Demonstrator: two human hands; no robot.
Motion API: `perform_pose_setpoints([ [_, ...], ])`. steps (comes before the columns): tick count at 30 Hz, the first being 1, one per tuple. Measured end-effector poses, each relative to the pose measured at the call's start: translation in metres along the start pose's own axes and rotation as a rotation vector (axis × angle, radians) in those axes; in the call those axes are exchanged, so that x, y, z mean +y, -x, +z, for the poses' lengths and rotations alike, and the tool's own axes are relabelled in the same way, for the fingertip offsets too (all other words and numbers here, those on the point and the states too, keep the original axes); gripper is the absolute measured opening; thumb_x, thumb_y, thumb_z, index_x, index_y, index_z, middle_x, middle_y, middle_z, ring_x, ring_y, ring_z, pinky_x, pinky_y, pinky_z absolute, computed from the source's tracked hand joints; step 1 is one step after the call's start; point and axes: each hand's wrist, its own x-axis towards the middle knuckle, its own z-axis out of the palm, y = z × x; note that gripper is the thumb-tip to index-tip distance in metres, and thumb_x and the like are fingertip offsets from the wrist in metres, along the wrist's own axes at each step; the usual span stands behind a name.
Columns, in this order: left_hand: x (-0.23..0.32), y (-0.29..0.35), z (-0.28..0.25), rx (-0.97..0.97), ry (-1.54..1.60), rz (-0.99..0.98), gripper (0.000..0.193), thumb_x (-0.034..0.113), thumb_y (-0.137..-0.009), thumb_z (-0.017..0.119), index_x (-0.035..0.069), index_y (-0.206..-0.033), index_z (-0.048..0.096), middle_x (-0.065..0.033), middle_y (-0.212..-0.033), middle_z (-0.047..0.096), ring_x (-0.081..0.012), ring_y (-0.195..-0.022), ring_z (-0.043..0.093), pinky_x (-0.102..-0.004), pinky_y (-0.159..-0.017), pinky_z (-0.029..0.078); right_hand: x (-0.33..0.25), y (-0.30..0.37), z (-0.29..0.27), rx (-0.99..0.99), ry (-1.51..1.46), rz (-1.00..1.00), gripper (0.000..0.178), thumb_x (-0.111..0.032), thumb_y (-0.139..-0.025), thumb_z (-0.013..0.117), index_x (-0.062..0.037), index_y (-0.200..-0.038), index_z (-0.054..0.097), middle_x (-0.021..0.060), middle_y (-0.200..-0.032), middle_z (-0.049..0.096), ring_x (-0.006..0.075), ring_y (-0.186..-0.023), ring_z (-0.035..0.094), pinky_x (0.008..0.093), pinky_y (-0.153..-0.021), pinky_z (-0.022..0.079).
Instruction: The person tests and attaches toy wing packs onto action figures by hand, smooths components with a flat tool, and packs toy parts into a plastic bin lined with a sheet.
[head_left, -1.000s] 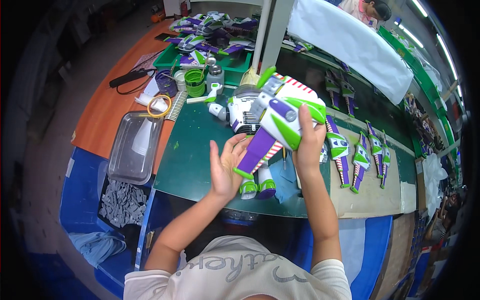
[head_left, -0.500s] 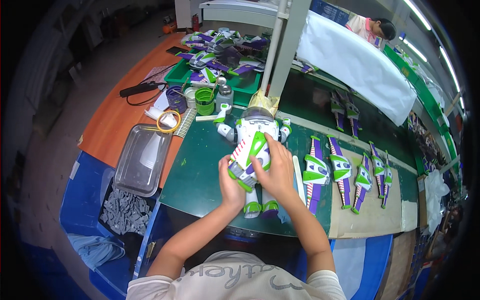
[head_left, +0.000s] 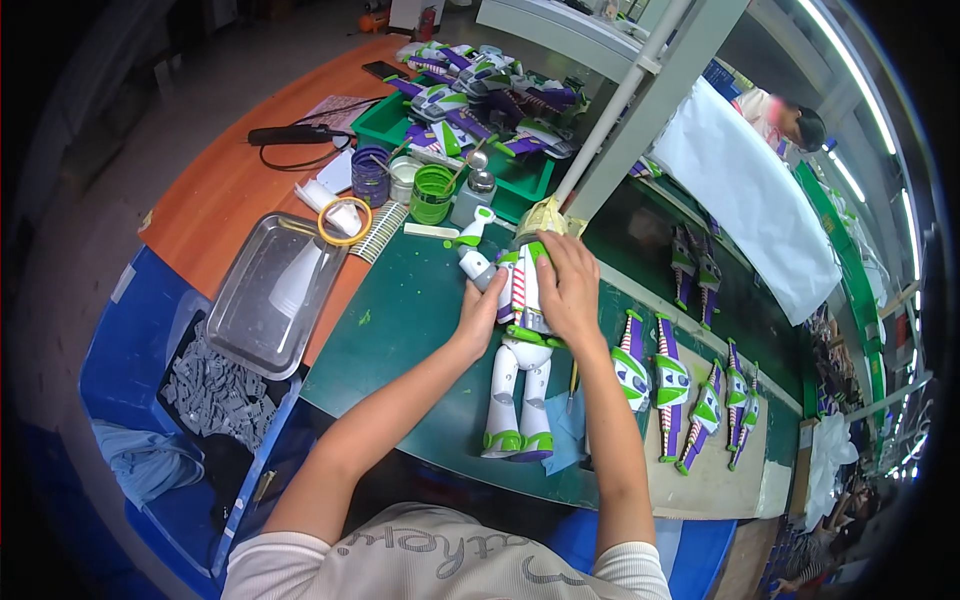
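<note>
A white, green and purple toy astronaut figure (head_left: 525, 357) lies on the green work surface, legs toward me, its upper end by a yellowish crumpled wrapping (head_left: 548, 217). My left hand (head_left: 482, 318) closes on its left side, just below the bent toy arm. My right hand (head_left: 570, 285) wraps over the right side of the torso, hiding much of it. A winged backpack piece with red-and-white stripes (head_left: 518, 285) lies along the torso between my hands. Several similar winged pieces (head_left: 672, 380) rest in a row at the right.
Paint jars (head_left: 432, 193), a metal-topped bottle (head_left: 474, 195) and a yellow ring (head_left: 345, 221) stand or lie at the left. Beyond them, a green bin (head_left: 385, 125) overflows with winged pieces. A metal tray (head_left: 270, 300) sits above grey parts (head_left: 215, 395). A post (head_left: 645, 110) rises behind.
The striped piece has turned on the figure, so its stripes now run along the torso. My right hand has moved up over the torso's side. The view has shifted.
</note>
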Motion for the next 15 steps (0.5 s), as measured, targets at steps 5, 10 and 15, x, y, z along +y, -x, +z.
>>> perform_pose_setpoints([
  [5, 0.014, 0.005, -0.002, -0.034, -0.113, 0.025, 0.046, 0.024, -0.085, 0.065, -0.001, -0.118, 0.045, -0.0085, -0.110, 0.053, -0.0141, -0.102, 0.052, -0.0287, -0.086, 0.044, 0.007, -0.003, -0.001, -0.035, -0.026, 0.045, 0.031, -0.018, -0.087, 0.047, -0.0075, -0.115, 0.057, 0.0116, -0.116, 0.057, 0.0296, -0.113, 0.047, 0.0411, -0.099, 0.030],
  [10, 0.003, 0.002, -0.010, 0.017, -0.253, 0.218, 0.032, 0.010, -0.086, 0.059, 0.001, -0.115, 0.048, -0.0063, -0.106, 0.056, -0.0142, -0.096, 0.056, -0.0277, -0.082, 0.047, 0.005, -0.006, -0.002, -0.033, -0.066, 0.074, 0.027, -0.018, -0.086, 0.047, -0.0077, -0.109, 0.058, 0.0106, -0.111, 0.059, 0.0282, -0.106, 0.050, 0.0390, -0.094, 0.033],
  [15, 0.023, 0.001, -0.013, 0.014, 0.303, 0.046, 0.030, 0.021, -0.088, 0.051, 0.003, -0.112, 0.049, -0.0089, -0.109, 0.055, -0.0207, -0.101, 0.054, -0.0373, -0.089, 0.044, 0.005, -0.006, -0.004, -0.021, -0.050, 0.088, 0.027, -0.018, -0.087, 0.047, -0.0061, -0.108, 0.059, 0.0123, -0.106, 0.060, 0.0304, -0.102, 0.051, 0.0397, -0.092, 0.035],
])
